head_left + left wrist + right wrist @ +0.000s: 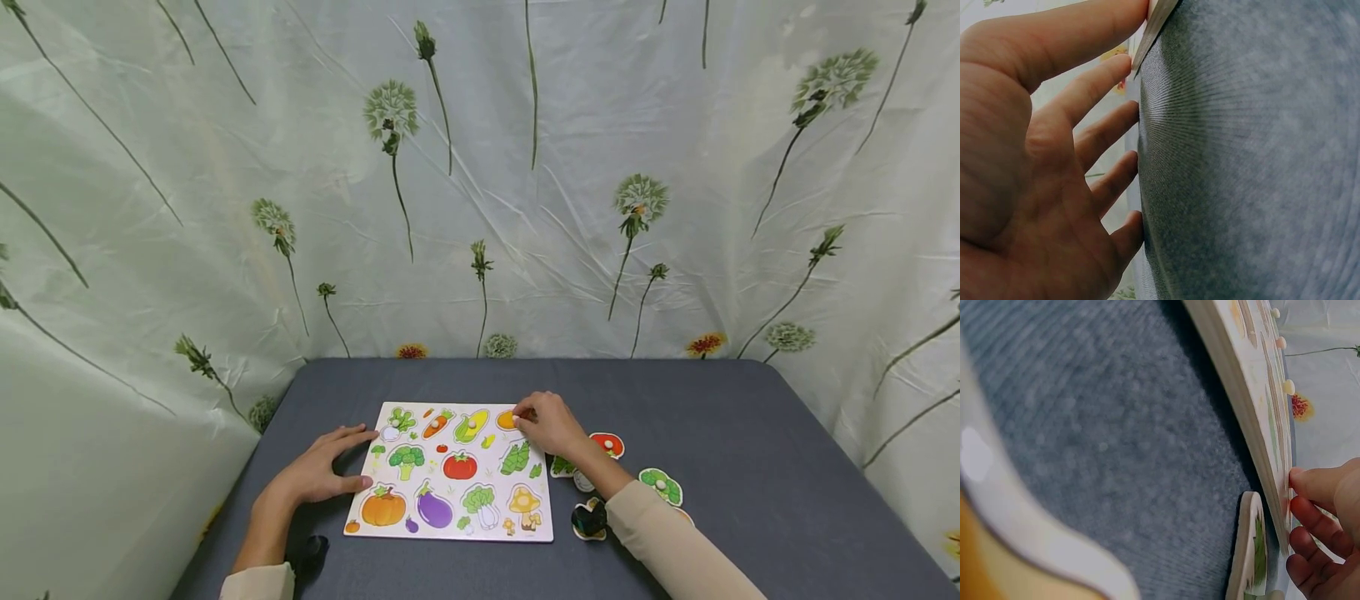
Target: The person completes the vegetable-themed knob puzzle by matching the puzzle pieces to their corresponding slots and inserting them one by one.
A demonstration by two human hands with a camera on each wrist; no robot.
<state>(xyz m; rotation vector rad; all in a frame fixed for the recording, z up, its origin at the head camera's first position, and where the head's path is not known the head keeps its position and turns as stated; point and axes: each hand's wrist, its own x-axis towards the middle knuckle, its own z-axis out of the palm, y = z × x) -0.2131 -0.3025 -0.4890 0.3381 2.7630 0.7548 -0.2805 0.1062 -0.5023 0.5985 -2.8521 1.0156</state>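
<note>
A white vegetable puzzle board lies on the grey table. At its far right corner my right hand has its thumb and fingertips on a round orange puzzle piece, which they partly cover; its knob is hidden. The right wrist view shows those fingers curled at the board's face. My left hand has its fingers spread along the left edge, thumb and fingertips touching the board. Knobs stand on the carrot piece and the corn piece.
Right of the board lie loose pieces: a red one, a green one and a leafy green one, others partly under the right arm. A dark object rests near the board's lower right. A flowered curtain hangs behind the table.
</note>
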